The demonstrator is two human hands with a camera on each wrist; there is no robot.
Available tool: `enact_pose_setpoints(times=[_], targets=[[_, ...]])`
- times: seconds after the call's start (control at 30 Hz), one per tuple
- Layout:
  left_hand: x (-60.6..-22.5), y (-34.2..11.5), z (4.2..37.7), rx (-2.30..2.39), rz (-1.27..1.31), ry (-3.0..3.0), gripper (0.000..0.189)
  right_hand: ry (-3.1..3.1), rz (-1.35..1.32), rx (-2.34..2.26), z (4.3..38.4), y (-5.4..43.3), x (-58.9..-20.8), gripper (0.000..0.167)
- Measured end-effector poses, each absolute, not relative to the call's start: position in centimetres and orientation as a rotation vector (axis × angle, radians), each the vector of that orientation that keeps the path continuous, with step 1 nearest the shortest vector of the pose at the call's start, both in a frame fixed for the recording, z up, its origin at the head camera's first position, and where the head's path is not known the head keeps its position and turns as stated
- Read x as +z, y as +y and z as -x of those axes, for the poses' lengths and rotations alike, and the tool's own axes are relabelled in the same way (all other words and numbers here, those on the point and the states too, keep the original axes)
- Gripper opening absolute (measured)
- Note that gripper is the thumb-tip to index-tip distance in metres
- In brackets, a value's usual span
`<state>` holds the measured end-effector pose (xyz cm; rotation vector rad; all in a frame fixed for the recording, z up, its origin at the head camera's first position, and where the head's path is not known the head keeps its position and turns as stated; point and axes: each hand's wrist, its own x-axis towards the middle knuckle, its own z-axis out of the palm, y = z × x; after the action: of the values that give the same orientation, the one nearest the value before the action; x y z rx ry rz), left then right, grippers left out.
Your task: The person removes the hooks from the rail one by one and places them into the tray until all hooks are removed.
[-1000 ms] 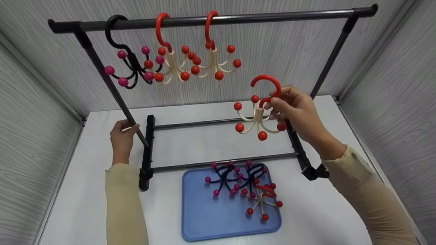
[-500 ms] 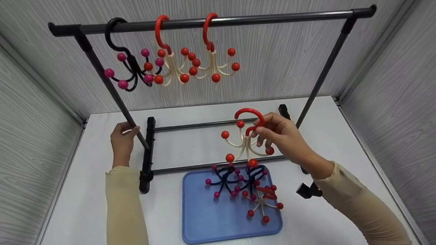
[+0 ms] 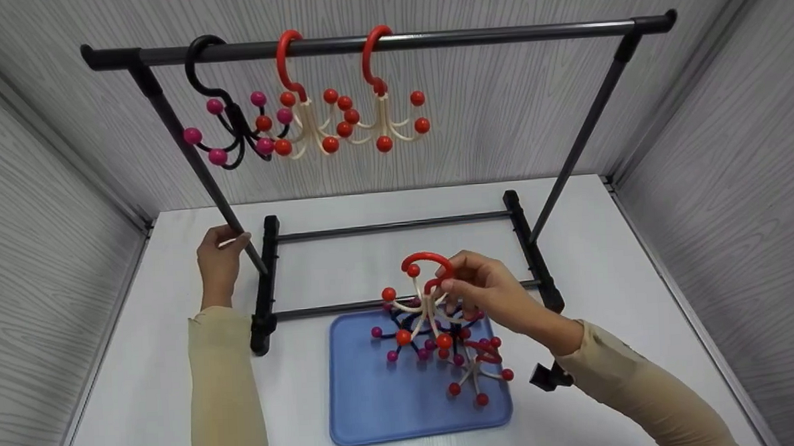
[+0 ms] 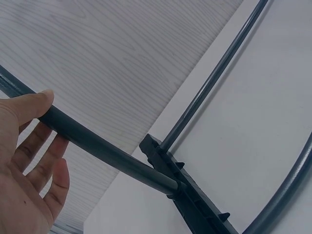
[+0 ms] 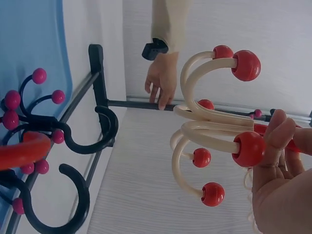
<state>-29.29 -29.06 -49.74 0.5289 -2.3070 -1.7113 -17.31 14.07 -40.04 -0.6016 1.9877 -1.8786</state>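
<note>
My right hand [image 3: 490, 292] pinches the red hook of a multi-prong hanger [image 3: 429, 306], whose cream prongs end in red balls. In the head view this hanger overlaps the back of a blue tray [image 3: 361, 405]. The right wrist view shows its prongs [image 5: 214, 122] spread out beyond my fingers. My left hand [image 3: 219, 264] grips the rack's left upright post [image 4: 97, 146] between thumb and fingers, low down near the base. On the rack's top bar [image 3: 516, 35] hang a black hanger with pink balls [image 3: 237, 126] and two red-hooked cream hangers [image 3: 307, 123], [image 3: 383, 120].
In the tray lie another red-and-cream hanger [image 3: 474, 370] and black hangers with pink balls [image 3: 405, 336], partly hidden behind the held one. Behind the tray stands the rack's base frame [image 3: 397, 227]. Grey wood-patterned walls [image 3: 722, 142] enclose the white table [image 3: 143, 395].
My right hand has carried the red-and-cream hanger down and to the left, from in front of the rack's right side to over the tray. My left hand stays on the post.
</note>
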Motion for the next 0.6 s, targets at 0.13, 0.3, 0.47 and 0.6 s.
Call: enact_pose_setpoints(times=[0.13,0.3,0.47,0.6], targets=[[-49.7,-29.0,29.3,-1.696,-0.52,-2.314,0.036,1.94,0.612,-1.861,16.8,13.4,-41.3,0.024],[-49.7,-29.0,29.2,-1.686,-0.523,-2.321,0.036,1.938,0.593,-1.808,16.3,12.9,-43.2,0.025],[-49.7,-29.0,29.2,-1.693,-0.518,-2.314,0.036,1.874,0.526,-1.794,15.9,12.8,-44.8,0.025],[-49.7,-29.0,29.2,-1.692,-0.505,-2.306,0.036,1.919,0.514,-1.746,15.7,12.8,-45.8,0.024]])
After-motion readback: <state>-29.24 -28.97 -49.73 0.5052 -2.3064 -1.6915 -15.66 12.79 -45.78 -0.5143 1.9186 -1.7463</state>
